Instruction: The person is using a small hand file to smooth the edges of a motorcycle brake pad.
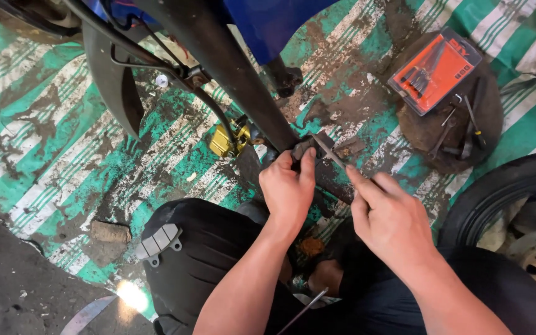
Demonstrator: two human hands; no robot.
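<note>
Left hand: the left hand [288, 189] is closed on a small dark brake pad [303, 149], fingers over its near edge, pressing it against the black fork leg [237, 80].
Right hand: the right hand [389, 217] pinches the near end of a thin metal file [329, 151], thumb and forefinger clamped on it.
File axis: its long axis runs diagonally, the tip pointing up-left, away from the person; the blade lies on the pad, beyond the fingertips.
Place: both sit over the middle of the green-and-white striped tarp [44, 142].
Package: a flat rectangular orange-and-black tool case [434, 69] with a clear lid lies tilted near the tarp's far right corner.
Nearby: a gold brake caliper [229, 139] hangs left of the fork; a spare grey pad [158, 243] rests on the person's left knee; a tyre [497, 186] is at the right edge.
</note>
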